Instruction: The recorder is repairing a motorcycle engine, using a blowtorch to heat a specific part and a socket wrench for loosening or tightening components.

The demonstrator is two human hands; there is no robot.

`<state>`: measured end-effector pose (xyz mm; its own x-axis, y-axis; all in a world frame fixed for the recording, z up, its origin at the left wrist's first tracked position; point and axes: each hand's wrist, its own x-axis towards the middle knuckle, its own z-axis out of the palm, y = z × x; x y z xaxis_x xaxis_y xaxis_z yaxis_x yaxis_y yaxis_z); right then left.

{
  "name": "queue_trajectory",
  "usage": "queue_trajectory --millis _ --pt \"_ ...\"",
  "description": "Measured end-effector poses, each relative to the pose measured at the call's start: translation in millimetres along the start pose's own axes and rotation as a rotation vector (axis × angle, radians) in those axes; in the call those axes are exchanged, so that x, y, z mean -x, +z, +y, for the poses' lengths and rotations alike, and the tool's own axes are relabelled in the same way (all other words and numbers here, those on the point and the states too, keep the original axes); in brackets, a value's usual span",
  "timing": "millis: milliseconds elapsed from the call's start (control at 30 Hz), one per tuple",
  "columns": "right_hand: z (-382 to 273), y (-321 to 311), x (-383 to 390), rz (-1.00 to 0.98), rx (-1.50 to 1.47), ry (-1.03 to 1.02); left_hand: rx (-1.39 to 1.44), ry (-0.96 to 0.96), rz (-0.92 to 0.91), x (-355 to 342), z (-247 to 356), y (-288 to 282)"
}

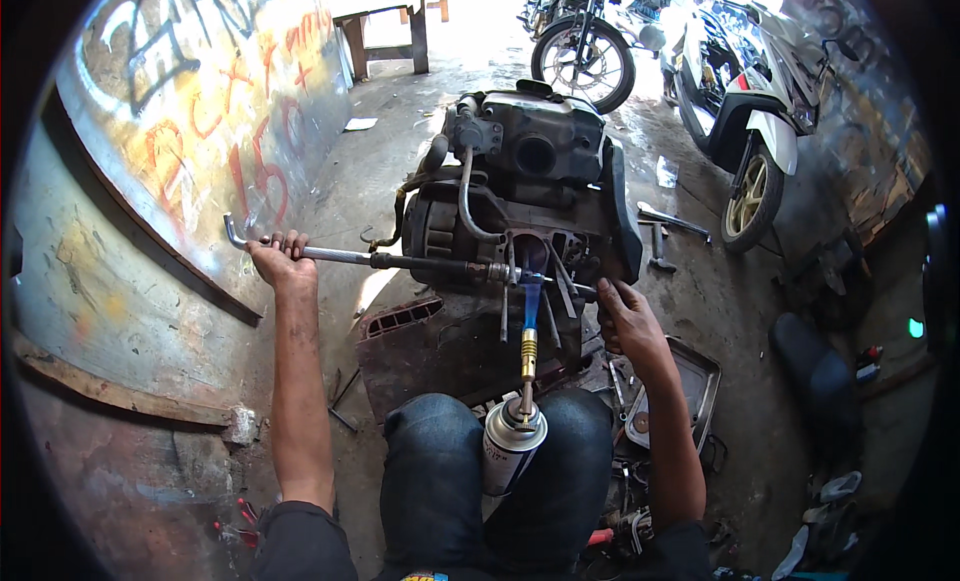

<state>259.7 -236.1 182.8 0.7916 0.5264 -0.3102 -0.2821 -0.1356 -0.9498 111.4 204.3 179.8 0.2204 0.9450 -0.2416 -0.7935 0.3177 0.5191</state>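
My left hand (285, 261) is closed on a long metal bar (344, 256) with a bent left end, which reaches into the lower front of a dark engine (532, 146). My right hand (625, 321) is closed on a thin tool (578, 287) at the engine's right side; its handle is mostly hidden by my fingers. A gas torch (528, 351) on a canister (510, 451) stands upright between my knees, its blue flame rising to the joint where bar and engine meet, among several protruding studs.
Painted walls (200, 121) line the left. A white scooter (760, 131), another motorbike (583, 61) and a wooden bench (395, 26) stand behind. At right are loose tools (675, 231), a metal tray (690, 381) and a black seat (815, 381).
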Motion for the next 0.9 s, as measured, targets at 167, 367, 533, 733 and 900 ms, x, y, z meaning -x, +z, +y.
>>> queue_trajectory --millis 167,367,533,733,900 --pt "-1 1 1 0.001 0.01 -0.01 0.044 -0.125 0.061 -3 -2 -14" --pt "-1 -2 0 -0.009 0.033 -0.016 0.104 -0.121 -0.064 3 -10 -13" --pt "2 -4 -5 -0.036 0.055 -0.024 0.122 -0.078 -0.058 -1 -11 -15" --pt "1 -4 -5 -0.021 0.096 -0.046 0.092 -0.032 -0.058 10 -18 -11" --pt "-1 -3 -6 -0.049 0.09 -0.043 0.009 0.008 -0.037 5 -17 -4"
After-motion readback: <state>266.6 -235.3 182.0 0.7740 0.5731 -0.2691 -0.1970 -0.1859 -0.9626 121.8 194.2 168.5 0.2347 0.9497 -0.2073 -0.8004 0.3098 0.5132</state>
